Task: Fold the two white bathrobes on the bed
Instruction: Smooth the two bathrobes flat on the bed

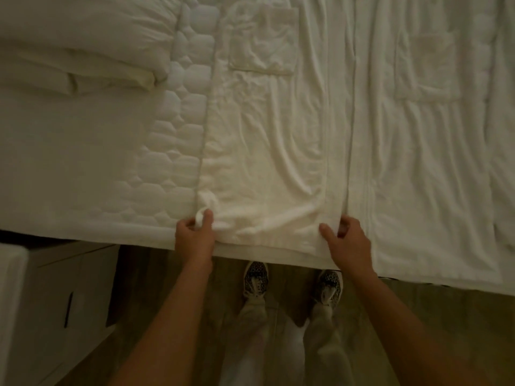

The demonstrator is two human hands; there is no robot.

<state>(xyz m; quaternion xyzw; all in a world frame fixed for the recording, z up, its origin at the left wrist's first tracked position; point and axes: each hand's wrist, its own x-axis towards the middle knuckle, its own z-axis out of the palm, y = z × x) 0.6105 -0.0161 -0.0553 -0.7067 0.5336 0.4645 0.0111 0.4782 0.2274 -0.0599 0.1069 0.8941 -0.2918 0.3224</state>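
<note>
1 bathrobe point(264, 135) (top cropped), hem point(264, 231) pinched.

"The bathrobe point(264, 162)?"
"Soft, matt white cloth, creased. The mattress cover point(172, 151) left of it is quilted fabric."
"And the floor point(418, 307)?"
"Wood-grain planks, dull finish; the cabinet point(55, 288) looks smooth, matt."

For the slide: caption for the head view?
Left hand and right hand grip the bathrobe hem on the bed.
</note>
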